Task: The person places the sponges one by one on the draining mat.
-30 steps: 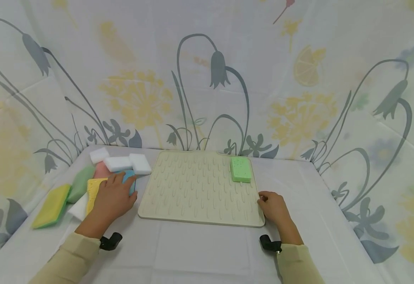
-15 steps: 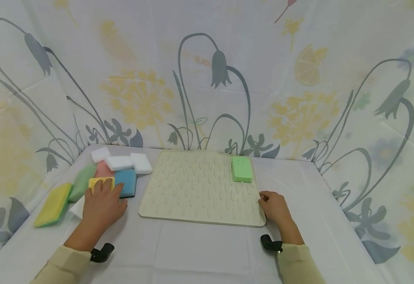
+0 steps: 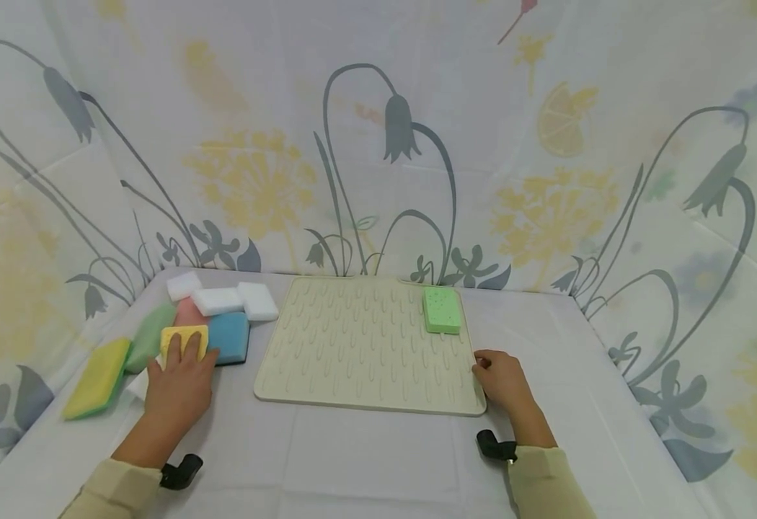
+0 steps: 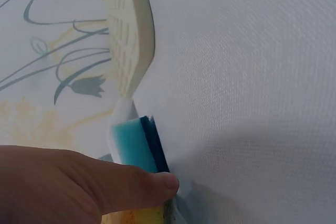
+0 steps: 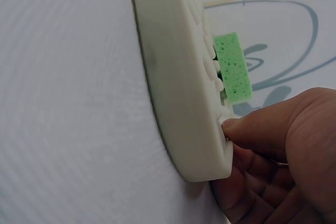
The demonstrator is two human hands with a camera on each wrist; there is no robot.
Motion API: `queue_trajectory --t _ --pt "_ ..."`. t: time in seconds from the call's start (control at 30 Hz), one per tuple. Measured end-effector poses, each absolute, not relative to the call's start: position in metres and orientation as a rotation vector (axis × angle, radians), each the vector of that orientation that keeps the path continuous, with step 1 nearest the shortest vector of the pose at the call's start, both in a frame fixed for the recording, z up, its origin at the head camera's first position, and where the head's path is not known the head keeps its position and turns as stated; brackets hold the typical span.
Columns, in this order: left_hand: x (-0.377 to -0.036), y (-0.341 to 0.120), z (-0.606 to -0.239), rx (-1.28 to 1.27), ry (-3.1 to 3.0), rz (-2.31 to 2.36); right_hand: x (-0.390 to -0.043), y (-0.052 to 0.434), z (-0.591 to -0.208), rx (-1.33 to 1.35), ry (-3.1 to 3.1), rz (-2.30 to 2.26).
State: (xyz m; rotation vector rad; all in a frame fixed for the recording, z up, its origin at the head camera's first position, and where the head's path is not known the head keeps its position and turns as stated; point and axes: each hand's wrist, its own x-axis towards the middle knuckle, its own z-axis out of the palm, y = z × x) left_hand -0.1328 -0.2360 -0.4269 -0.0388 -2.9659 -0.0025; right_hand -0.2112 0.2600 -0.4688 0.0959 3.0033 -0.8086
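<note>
The fingers of my left hand [image 3: 179, 386] rest spread on the yellow sponge [image 3: 184, 332] in the pile at the left, hiding its near part. A blue sponge [image 3: 231, 336] with a dark backing lies just to the right. In the left wrist view the straight thumb [image 4: 136, 184] crosses in front of both sponges. My right hand [image 3: 503, 380] pinches the right edge of a cream drying mat [image 3: 365, 353], thumb on top and fingers curled below. On the mat's far right corner lies a light green sponge [image 3: 442, 310].
Several white foam blocks [image 3: 258, 300], a pink piece [image 3: 190, 312] and a green pad [image 3: 151, 335] lie behind the left hand. A yellow-green scouring sponge [image 3: 97, 378] is at the far left. Patterned cloth hangs behind the white-covered table [image 3: 365, 461].
My left hand has moved off the blue sponge, leftward and slightly back toward me, onto the yellow one. The right hand keeps its hold on the mat's edge.
</note>
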Motion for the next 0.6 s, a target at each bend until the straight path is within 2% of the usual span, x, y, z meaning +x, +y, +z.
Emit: queue_trajectory --t 0.6 --pt "-0.136 -0.235 -0.416 -0.135 -2.992 -0.225 -0.211 0.262 -0.468 0.055 3.025 -0.788"
